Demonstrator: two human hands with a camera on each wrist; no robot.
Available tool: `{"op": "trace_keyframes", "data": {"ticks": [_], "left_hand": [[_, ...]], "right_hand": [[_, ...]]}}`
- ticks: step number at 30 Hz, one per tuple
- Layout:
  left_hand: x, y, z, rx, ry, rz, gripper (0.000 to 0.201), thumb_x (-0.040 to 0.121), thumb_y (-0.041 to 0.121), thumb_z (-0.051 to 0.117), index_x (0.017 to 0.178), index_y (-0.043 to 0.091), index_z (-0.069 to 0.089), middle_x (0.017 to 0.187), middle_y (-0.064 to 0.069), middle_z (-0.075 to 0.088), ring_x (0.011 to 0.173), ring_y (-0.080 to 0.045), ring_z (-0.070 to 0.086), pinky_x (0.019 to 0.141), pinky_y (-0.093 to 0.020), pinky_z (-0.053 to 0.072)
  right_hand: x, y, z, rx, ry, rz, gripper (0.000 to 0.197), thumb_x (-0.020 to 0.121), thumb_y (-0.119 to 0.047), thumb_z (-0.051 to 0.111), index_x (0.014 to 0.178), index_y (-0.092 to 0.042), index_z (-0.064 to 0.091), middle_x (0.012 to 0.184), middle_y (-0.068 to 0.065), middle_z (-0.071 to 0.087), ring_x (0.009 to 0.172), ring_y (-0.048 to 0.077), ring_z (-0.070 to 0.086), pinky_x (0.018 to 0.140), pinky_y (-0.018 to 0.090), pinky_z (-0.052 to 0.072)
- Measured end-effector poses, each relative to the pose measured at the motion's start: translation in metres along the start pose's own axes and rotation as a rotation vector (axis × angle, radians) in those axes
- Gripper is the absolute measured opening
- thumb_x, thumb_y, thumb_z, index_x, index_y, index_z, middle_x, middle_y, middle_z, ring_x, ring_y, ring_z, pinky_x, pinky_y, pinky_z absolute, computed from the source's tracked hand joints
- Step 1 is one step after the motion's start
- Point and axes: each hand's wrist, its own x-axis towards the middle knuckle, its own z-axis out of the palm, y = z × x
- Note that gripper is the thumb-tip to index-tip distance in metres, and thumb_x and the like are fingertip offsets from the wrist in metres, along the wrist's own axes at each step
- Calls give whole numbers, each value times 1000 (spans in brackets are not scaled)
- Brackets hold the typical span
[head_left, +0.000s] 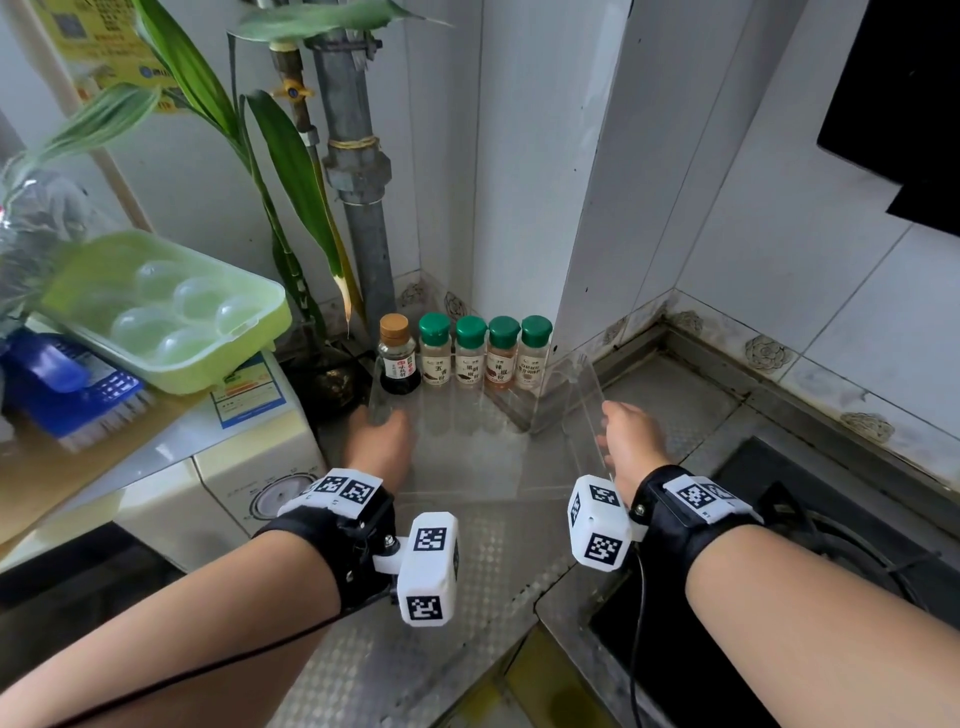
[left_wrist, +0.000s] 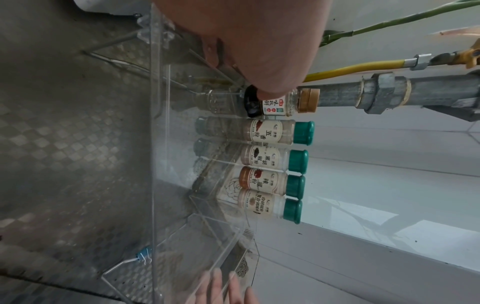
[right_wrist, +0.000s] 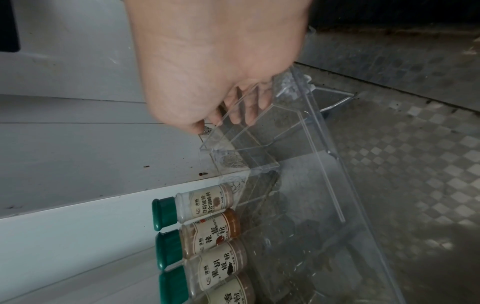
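Note:
A clear acrylic stepped rack (head_left: 467, 467) stands on the metal counter in the corner. Along its back step stand a brown-capped dark sauce bottle (head_left: 398, 358) and several green-capped spice jars (head_left: 470, 353), all upright. My left hand (head_left: 382, 441) grips the rack's left side wall, just in front of the sauce bottle (left_wrist: 280, 102). My right hand (head_left: 631, 441) grips the right side wall, thumb outside and fingers (right_wrist: 246, 109) showing through the plastic. The right wrist view shows the rack (right_wrist: 324, 185) and jars (right_wrist: 207, 226). The left wrist view shows the rack (left_wrist: 161, 185) and jars (left_wrist: 272, 160).
A white tiled column (head_left: 519, 208) stands right behind the jars, with a grey pipe (head_left: 358, 156) and a leafy plant (head_left: 291, 171) to its left. A washing machine (head_left: 234, 467) carries a green egg tray (head_left: 166, 306) and a blue brush (head_left: 67, 384). A black hob (head_left: 779, 545) lies at right.

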Motion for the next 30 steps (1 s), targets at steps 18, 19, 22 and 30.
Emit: {"op": "trace_keyframes", "data": {"ticks": [18, 19, 22, 30], "left_hand": [[-34, -18, -11, 356, -32, -35, 84, 74, 40, 53, 147, 9, 27, 140, -24, 48, 126, -42, 50, 105, -49, 44], [-37, -17, -13, 360, -35, -39, 79, 79, 37, 53, 147, 8, 27, 138, -24, 50, 124, -42, 52, 103, -49, 45], [-38, -17, -14, 350, -31, -22, 78, 78, 39, 52, 146, 8, 28, 135, -24, 51, 120, -41, 54, 101, -50, 46], [14, -47, -6, 350, -25, 68, 98, 51, 57, 43, 144, 29, 35, 138, -16, 55, 124, -40, 56, 103, -56, 45]], "right_hand": [[-11, -1, -6, -31, -66, -41, 41, 92, -23, 44, 127, -5, 57, 133, 22, 57, 111, 37, 58, 72, 32, 47], [-12, -2, -7, -40, -67, -36, 42, 92, -25, 43, 127, -7, 57, 134, 19, 57, 116, 37, 57, 79, 33, 49], [-15, -2, -8, -68, -53, -16, 43, 92, -30, 41, 129, -14, 57, 135, 8, 58, 119, 30, 56, 102, 45, 43], [-24, 18, -11, -55, 145, 92, 60, 86, -22, 52, 143, -17, 36, 137, 12, 52, 115, 33, 55, 92, 38, 47]]}}
